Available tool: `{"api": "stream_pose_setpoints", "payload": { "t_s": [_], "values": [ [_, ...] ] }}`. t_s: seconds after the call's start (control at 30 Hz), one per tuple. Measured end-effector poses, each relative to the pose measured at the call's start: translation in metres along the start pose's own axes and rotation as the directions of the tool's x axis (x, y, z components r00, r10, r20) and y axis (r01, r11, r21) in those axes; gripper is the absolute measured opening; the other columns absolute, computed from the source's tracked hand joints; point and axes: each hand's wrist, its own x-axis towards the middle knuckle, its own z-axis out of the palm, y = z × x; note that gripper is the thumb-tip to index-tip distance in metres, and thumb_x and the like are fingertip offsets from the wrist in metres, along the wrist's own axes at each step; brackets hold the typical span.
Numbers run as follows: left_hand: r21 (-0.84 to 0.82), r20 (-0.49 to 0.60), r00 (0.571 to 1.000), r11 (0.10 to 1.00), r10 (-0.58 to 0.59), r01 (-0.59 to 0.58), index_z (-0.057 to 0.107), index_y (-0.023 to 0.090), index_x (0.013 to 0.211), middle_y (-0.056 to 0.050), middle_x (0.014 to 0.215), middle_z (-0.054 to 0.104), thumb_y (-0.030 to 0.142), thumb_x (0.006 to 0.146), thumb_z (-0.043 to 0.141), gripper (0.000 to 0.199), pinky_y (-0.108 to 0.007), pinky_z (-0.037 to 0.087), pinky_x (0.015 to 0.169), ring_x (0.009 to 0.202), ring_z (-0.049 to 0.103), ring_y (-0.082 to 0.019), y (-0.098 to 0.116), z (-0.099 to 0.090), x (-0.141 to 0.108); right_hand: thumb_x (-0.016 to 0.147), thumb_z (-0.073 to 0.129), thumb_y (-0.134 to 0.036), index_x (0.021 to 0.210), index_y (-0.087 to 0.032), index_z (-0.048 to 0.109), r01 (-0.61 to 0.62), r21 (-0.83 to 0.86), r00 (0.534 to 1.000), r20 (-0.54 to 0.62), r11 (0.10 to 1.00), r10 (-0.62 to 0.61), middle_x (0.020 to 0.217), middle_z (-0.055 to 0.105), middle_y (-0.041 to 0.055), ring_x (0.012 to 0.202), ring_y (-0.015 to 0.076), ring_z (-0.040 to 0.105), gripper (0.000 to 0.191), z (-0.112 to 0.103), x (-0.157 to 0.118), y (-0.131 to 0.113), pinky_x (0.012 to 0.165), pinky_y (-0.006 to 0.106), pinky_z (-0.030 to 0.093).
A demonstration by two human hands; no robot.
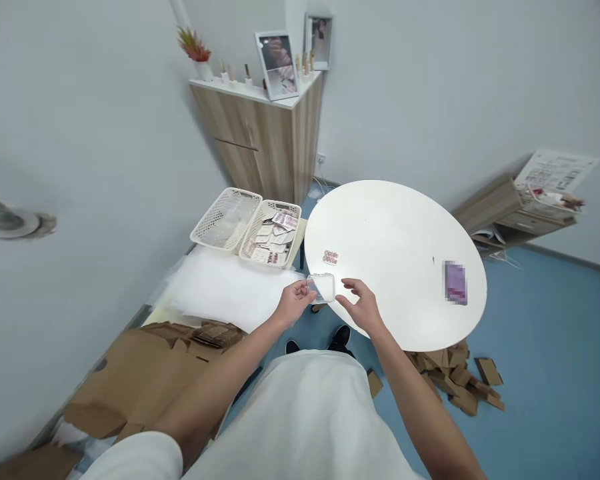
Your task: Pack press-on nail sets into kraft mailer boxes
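My left hand (pixel 293 303) pinches the left side of a small clear plastic box (pixel 324 288), held over the near left edge of the round white table (pixel 395 227). Close to the box's right side, my right hand (pixel 363 303) has its thumb and fingers apart, with nothing visible between them. Just beyond the box, a small set of pink press-on nails (pixel 331 257) lies on the tabletop.
Left of the table, one white basket (pixel 275 263) holds many small packets; another basket (pixel 207 233) holds clear plastic pieces. White sheeting (pixel 215 283) and cardboard (pixel 130 360) lie nearer. A blurred purple item (pixel 455 283) is at the table's right. Small brown boxes (pixel 460 383) litter the floor.
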Motion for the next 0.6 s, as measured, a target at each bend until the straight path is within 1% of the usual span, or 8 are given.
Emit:
{"api": "stream_pose_setpoints", "payload": {
  "t_s": [0.07, 0.13, 0.17, 0.23, 0.33, 0.43, 0.53, 0.6],
  "values": [
    [0.053, 0.047, 0.999, 0.999, 0.003, -0.006, 0.058, 0.011, 0.096, 0.002, 0.062, 0.056, 0.034, 0.065, 0.066, 0.040, -0.025, 0.047, 0.063, 0.059, 0.056, -0.010, -0.001, 0.014, 0.007, 0.069, 0.063, -0.033, 0.108, -0.023, 0.051, 0.134, -0.121, 0.991, 0.038, 0.984, -0.130, 0.114, 0.055, 0.0083, 0.102, 0.0231, 0.052, 0.042, -0.013, -0.002, 0.001, 0.085, 0.042, 0.044],
    [0.110, 0.068, 0.998, 0.994, 0.001, -0.009, 0.058, 0.012, 0.094, 0.003, 0.061, 0.054, 0.035, 0.065, 0.066, 0.038, -0.025, 0.047, 0.061, 0.057, 0.055, -0.010, -0.003, 0.031, 0.014, 0.068, 0.064, -0.029, 0.112, -0.024, 0.049, 0.253, -0.223, 0.966, 0.121, 0.941, -0.231, 0.121, 0.050, 0.0084, 0.108, 0.0247, 0.047, 0.046, -0.024, -0.003, 0.003, 0.088, 0.044, 0.042],
    [0.142, 0.071, 0.997, 0.990, 0.002, -0.012, 0.058, 0.012, 0.093, 0.003, 0.060, 0.053, 0.036, 0.064, 0.066, 0.038, -0.024, 0.047, 0.059, 0.056, 0.055, -0.010, -0.004, 0.041, 0.018, 0.068, 0.065, -0.026, 0.114, -0.024, 0.046, 0.298, -0.269, 0.951, 0.163, 0.916, -0.262, 0.125, 0.047, 0.0085, 0.110, 0.0257, 0.045, 0.050, -0.029, -0.002, 0.004, 0.088, 0.045, 0.041],
    [0.219, 0.066, 0.998, 0.975, 0.015, -0.029, 0.060, 0.013, 0.089, 0.002, 0.060, 0.055, 0.036, 0.063, 0.066, 0.035, -0.024, 0.046, 0.057, 0.055, 0.055, -0.010, -0.005, 0.061, 0.026, 0.066, 0.066, -0.023, 0.121, -0.024, 0.041, 0.352, -0.341, 0.931, 0.227, 0.872, -0.287, 0.129, 0.042, 0.0096, 0.111, 0.0280, 0.044, 0.060, -0.038, 0.000, 0.011, 0.086, 0.047, 0.042],
    [0.344, 0.063, 0.997, 0.937, 0.044, -0.063, 0.062, 0.015, 0.084, 0.001, 0.063, 0.058, 0.037, 0.060, 0.067, 0.032, -0.024, 0.045, 0.055, 0.055, 0.055, -0.011, -0.004, 0.093, 0.033, 0.066, 0.066, -0.022, 0.127, -0.024, 0.033, 0.360, -0.389, 0.928, 0.245, 0.848, -0.281, 0.130, 0.039, 0.0127, 0.109, 0.0303, 0.044, 0.069, -0.051, 0.005, 0.029, 0.081, 0.048, 0.044],
    [0.419, 0.115, 0.992, 0.903, 0.055, -0.099, 0.062, 0.017, 0.089, 0.000, 0.071, 0.061, 0.038, 0.061, 0.067, 0.036, -0.026, 0.046, 0.060, 0.059, 0.057, -0.011, -0.001, 0.121, 0.037, 0.070, 0.061, -0.022, 0.130, -0.022, 0.028, 0.341, -0.335, 0.937, 0.191, 0.878, -0.291, 0.127, 0.039, 0.0144, 0.113, 0.0290, 0.042, 0.068, -0.067, 0.009, 0.051, 0.086, 0.048, 0.043],
    [0.426, 0.179, 0.982, 0.895, 0.060, -0.132, 0.058, 0.019, 0.101, -0.004, 0.088, 0.062, 0.038, 0.064, 0.066, 0.042, -0.031, 0.046, 0.077, 0.077, 0.059, -0.015, -0.002, 0.142, 0.041, 0.072, 0.057, -0.022, 0.133, -0.024, 0.022, 0.281, -0.219, 0.957, 0.143, 0.935, -0.254, 0.127, 0.039, 0.0134, 0.114, 0.0265, 0.041, 0.070, -0.089, 0.010, 0.072, 0.088, 0.047, 0.043],
    [0.413, 0.163, 0.986, 0.905, 0.037, -0.102, 0.053, 0.020, 0.110, -0.007, 0.104, 0.058, 0.038, 0.066, 0.065, 0.049, -0.034, 0.043, 0.083, 0.090, 0.057, -0.017, -0.006, 0.151, 0.046, 0.071, 0.058, -0.023, 0.133, -0.026, 0.020, 0.209, -0.131, 0.970, 0.150, 0.969, -0.189, 0.128, 0.038, 0.0119, 0.110, 0.0246, 0.045, 0.072, -0.105, 0.009, 0.084, 0.086, 0.045, 0.046]
  ]
}}
